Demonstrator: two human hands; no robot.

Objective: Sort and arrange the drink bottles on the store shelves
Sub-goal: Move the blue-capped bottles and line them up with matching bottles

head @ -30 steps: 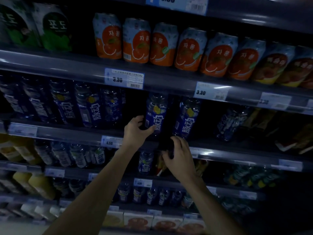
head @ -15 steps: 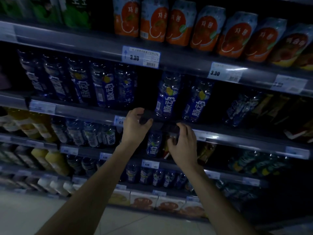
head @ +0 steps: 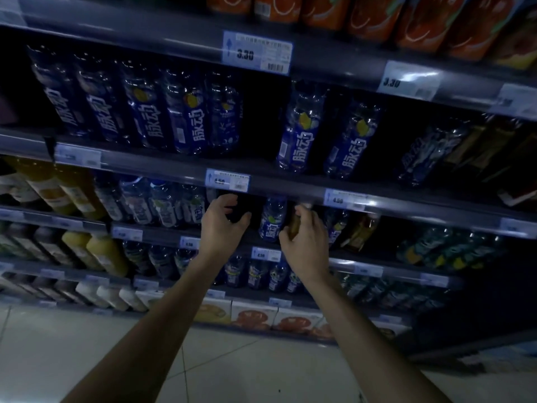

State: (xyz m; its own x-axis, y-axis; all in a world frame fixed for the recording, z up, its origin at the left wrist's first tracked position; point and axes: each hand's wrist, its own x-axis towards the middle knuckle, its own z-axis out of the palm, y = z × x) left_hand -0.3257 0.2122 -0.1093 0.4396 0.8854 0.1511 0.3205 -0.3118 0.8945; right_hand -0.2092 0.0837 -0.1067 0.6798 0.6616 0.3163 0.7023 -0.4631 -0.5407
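My left hand [head: 222,225] is held up with its fingers curled and apart, nothing in it, in front of a dark gap on the shelf under the 4.50 price tag [head: 227,180]. My right hand [head: 306,245] curls around a small amber bottle [head: 294,225] on that same shelf. A small blue-labelled bottle [head: 273,221] stands between my hands. One shelf up stand two tall blue bottles [head: 300,132], with a row of the same kind [head: 186,112] further left and a gap between the two groups.
Orange cans [head: 374,16] line the top shelf. Yellow juice bottles [head: 101,254] and small clear bottles [head: 162,203] stand at the left. Tilted amber bottles [head: 360,231] lean right of my hand. Juice cartons [head: 252,315] fill the bottom shelf above the pale floor [head: 87,359].
Both hands dropped from the edge of the tall blue bottles' shelf to the shelf below. My right hand has closed around the amber bottle. The view has tilted downward.
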